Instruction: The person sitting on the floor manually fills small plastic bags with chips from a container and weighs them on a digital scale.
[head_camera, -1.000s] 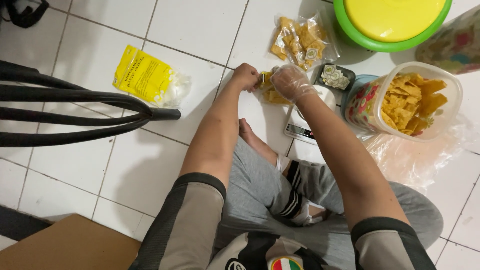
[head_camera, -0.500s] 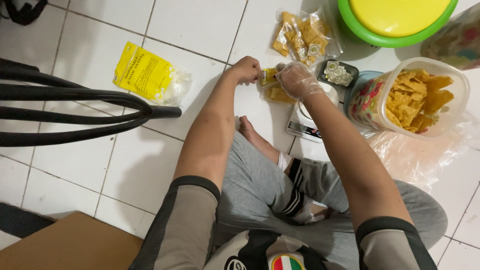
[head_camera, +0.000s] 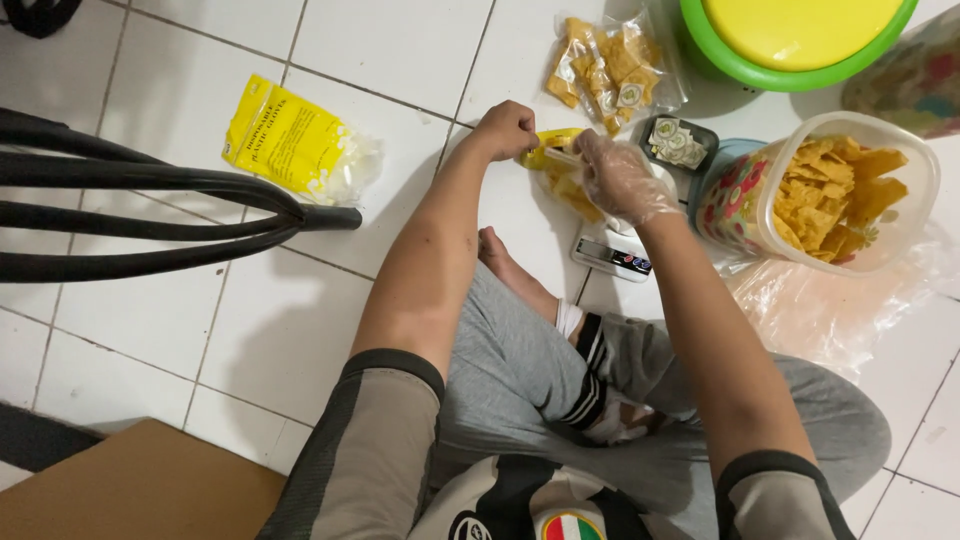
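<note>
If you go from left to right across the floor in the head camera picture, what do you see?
Black chair legs → yellow packet → left hand → gloved right hand → tub of chips.

Floor (head_camera: 400, 40): white square ceramic tiles with thin dark grout lines, running slightly diagonal across the view. Surface glossy, evenly lit, with soft shadows only. At 9 o'clock, black curved metal tubes of a chair frame (head_camera: 150, 215) reach in from the left edge, ending in a capped tip. At 7 o'clock, a flat brown cardboard sheet (head_camera: 140, 490) lies on the tiles, beside a dark strip at the left edge.
</note>
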